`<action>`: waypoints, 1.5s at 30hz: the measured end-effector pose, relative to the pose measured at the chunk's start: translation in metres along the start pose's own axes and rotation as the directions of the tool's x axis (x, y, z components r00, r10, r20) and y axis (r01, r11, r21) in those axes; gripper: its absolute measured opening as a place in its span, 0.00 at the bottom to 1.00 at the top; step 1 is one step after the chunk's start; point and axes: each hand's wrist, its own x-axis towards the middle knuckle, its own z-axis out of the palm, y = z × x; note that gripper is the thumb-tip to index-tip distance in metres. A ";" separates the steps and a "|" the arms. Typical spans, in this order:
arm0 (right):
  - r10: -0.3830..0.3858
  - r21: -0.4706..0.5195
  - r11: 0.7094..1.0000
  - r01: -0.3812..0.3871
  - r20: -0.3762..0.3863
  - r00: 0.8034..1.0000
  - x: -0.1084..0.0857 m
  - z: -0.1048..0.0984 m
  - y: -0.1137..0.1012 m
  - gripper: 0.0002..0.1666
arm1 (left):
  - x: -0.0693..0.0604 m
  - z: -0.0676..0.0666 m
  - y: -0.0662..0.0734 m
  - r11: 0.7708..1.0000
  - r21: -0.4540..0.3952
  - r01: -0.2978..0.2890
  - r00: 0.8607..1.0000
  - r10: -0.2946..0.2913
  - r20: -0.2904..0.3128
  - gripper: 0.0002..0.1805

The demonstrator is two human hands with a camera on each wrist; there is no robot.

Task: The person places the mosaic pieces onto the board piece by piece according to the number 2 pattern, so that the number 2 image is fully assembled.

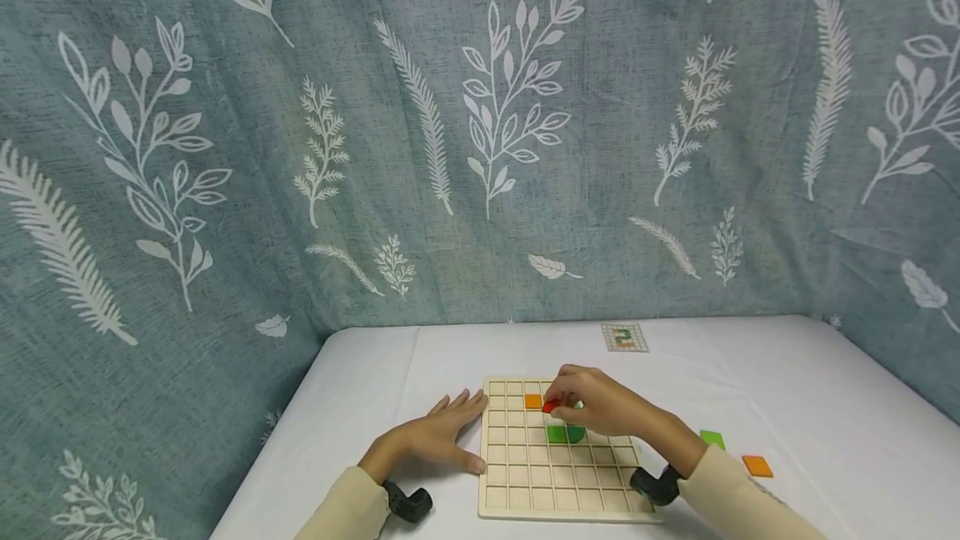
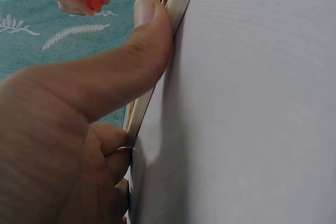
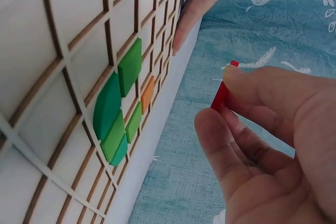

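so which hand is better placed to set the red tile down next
Probably the right hand: it pinches the red tile over the gridded wooden board, near the board's orange tile. The left hand touches the board's left edge and holds no tile.

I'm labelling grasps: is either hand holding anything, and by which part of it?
The right hand pinches a thin red piece near two opposite edges. The left hand grips nothing; it rests against the board's side.
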 end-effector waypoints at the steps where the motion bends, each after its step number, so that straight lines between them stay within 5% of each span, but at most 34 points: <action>1: 0.004 -0.002 1.000 -0.004 0.004 1.000 0.001 0.001 0.000 0.07 | 0.000 0.001 0.000 1.000 0.001 0.000 1.000 0.000 -0.001 0.61; 11: -0.049 0.020 0.999 0.048 0.033 0.998 0.009 0.013 0.000 0.09 | -0.001 0.001 0.000 1.000 0.001 0.005 1.000 -0.005 0.003 0.61; 27: 0.036 0.022 0.999 -0.038 0.088 0.995 0.013 0.034 0.000 0.08 | 0.001 0.001 -0.003 1.000 0.008 0.009 1.000 -0.009 0.003 0.61; 45: 0.020 0.024 0.999 -0.023 0.104 0.994 0.016 0.036 0.002 0.07 | -0.001 0.001 -0.003 1.000 0.012 0.010 1.000 -0.010 0.010 0.61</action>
